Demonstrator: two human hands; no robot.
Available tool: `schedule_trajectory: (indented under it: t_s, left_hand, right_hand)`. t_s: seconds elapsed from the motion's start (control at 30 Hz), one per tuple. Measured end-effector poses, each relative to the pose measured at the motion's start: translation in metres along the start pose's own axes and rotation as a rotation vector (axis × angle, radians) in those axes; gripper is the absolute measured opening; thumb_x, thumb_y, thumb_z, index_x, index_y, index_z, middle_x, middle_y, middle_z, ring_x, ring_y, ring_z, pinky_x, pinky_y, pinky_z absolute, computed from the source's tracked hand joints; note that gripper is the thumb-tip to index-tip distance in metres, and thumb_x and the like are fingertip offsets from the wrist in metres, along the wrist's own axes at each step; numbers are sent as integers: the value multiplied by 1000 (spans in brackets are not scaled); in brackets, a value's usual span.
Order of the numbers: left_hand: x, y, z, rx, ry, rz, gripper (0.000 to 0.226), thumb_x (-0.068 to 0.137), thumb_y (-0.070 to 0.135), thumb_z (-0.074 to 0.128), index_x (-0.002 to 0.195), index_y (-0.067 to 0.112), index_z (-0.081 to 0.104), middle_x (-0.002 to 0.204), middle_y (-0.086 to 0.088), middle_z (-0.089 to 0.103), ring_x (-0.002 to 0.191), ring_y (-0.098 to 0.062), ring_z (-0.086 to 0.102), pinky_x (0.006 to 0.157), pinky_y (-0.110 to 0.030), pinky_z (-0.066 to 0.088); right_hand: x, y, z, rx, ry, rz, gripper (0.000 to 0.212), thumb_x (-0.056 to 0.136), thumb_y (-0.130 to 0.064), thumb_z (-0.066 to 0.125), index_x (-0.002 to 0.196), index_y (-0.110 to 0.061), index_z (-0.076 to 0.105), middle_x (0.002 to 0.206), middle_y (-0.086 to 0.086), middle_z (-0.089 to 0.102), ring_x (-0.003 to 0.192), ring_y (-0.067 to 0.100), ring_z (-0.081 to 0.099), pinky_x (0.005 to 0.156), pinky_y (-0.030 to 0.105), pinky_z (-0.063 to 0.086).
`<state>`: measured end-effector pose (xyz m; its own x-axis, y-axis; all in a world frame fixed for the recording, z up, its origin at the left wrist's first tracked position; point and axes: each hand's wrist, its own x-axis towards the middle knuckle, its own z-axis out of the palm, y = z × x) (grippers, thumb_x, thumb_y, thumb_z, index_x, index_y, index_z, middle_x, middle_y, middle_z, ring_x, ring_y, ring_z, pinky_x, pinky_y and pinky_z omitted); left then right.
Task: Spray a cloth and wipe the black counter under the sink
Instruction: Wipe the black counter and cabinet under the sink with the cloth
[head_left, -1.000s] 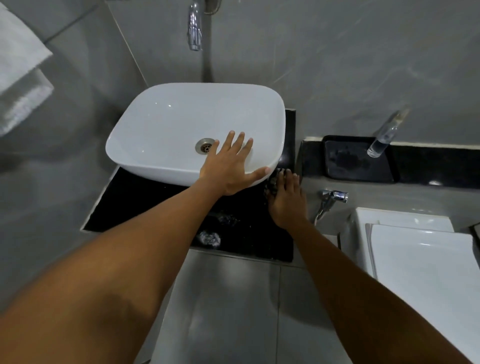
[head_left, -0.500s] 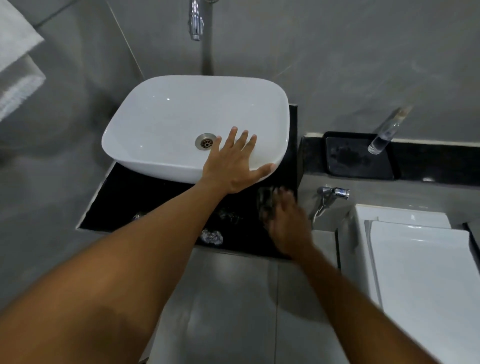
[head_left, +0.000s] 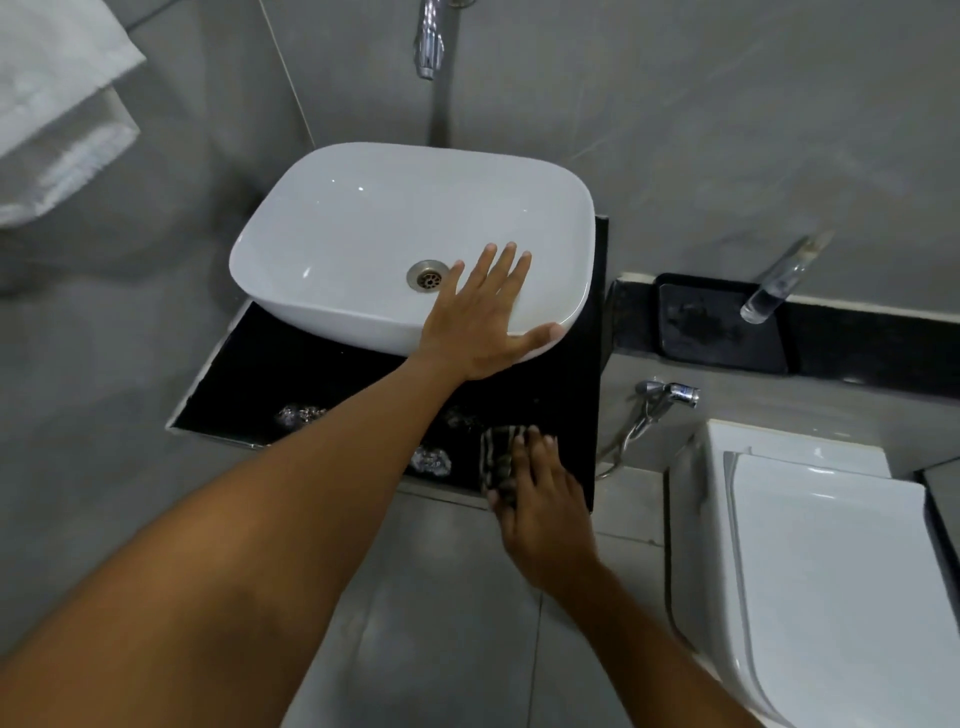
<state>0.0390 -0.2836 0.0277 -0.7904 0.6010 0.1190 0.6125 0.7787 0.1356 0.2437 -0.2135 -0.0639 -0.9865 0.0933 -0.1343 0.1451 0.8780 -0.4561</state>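
A white basin (head_left: 363, 223) stands on the black counter (head_left: 260, 374). My left hand (head_left: 483, 322) lies flat on the basin's front right rim, fingers spread, holding nothing. My right hand (head_left: 540, 499) presses a dark patterned cloth (head_left: 496, 457) onto the counter at its front right edge. The cloth shows only left of my fingers; the remainder is hidden under the hand. Shiny wet patches (head_left: 301, 415) lie on the counter. A clear spray bottle (head_left: 779, 283) leans against the wall on the right ledge.
A chrome tap (head_left: 430, 41) hangs over the basin. A black tray (head_left: 722, 327) sits on the right ledge. A bidet sprayer (head_left: 667, 395) with hose hangs below it. A white toilet (head_left: 831, 571) stands at right. White towels (head_left: 57, 104) hang at upper left.
My right hand has drawn the cloth from under the basin's right corner back toward the counter's front edge. My left hand has stayed on the basin rim.
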Motion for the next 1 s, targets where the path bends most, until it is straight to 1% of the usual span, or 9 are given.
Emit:
schedule_trajectory:
  t_s: [0.1, 0.2, 0.27, 0.33, 0.43, 0.63, 0.77, 0.9, 1.0]
  left_hand:
    - [-36, 16, 8, -180, 202, 53, 79, 94, 63, 30, 155, 17, 9, 165, -7, 5, 152, -22, 1, 121, -50, 12]
    - [-99, 49, 45, -311, 272, 76, 73, 98, 49, 35, 155, 11, 8, 165, -10, 4, 152, -23, 0, 122, -42, 12]
    - [-129, 70, 75, -283, 70, 27, 78, 96, 55, 35, 154, 10, 8, 165, -9, 3, 151, -21, -4, 122, -41, 9]
    - [-137, 84, 96, -181, -74, -16, 80, 94, 60, 38, 152, 7, 23, 163, -13, 15, 151, -25, 3, 121, -42, 7]
    - [-130, 87, 102, -97, -79, -30, 72, 94, 54, 41, 144, 3, 40, 156, -16, 35, 148, -30, 22, 120, -46, 17]
    - [-124, 67, 100, -121, -102, 34, 63, 96, 46, 34, 145, 6, 39, 156, -11, 36, 147, -27, 25, 120, -44, 24]
    - [-112, 16, 86, -145, -37, -149, 57, 93, 36, 40, 140, 6, 48, 152, -13, 42, 142, -32, 35, 114, -51, 29]
    - [-136, -99, 58, -14, -91, -409, 63, 93, 36, 24, 143, 0, 41, 155, -21, 33, 144, -36, 28, 114, -47, 27]
    - [-176, -177, 40, 9, -28, -592, 61, 93, 31, 29, 139, -5, 45, 152, -26, 37, 141, -41, 32, 113, -51, 28]
  right_hand:
    - [17, 9, -34, 310, -98, -2, 62, 101, -48, 33, 155, -17, 23, 164, 0, 10, 152, 21, 7, 122, 43, 14]
    - [64, 21, -96, 597, 222, 102, 44, 104, -31, 39, 139, -7, 48, 149, 15, 45, 138, 26, 41, 115, 49, 31]
    - [106, 20, -131, 551, 326, 122, 59, 100, -46, 41, 143, -6, 38, 152, 17, 37, 140, 27, 37, 115, 52, 30]
    - [147, 7, -147, 502, 249, 135, 82, 93, -59, 46, 151, -7, 21, 162, 15, 17, 148, 29, 22, 119, 53, 20]
    - [180, -15, -132, 272, 226, 249, 96, 91, -61, 46, 154, -2, 6, 166, 11, -5, 152, 28, 1, 118, 50, 14]
    - [177, -13, -114, 57, 403, 262, 90, 90, -56, 43, 154, -5, 7, 166, 11, 1, 152, 29, 6, 115, 52, 15]
    - [179, -12, -115, 9, 377, 232, 89, 89, -58, 41, 154, -6, 10, 166, 11, 5, 151, 29, 9, 115, 54, 15]
    - [177, -15, -118, -23, 356, 241, 89, 90, -59, 40, 154, -6, 10, 166, 11, 5, 151, 30, 10, 114, 56, 16]
    - [176, -17, -118, -31, 361, 246, 88, 89, -59, 41, 154, -7, 12, 166, 10, 7, 150, 31, 11, 114, 56, 17]
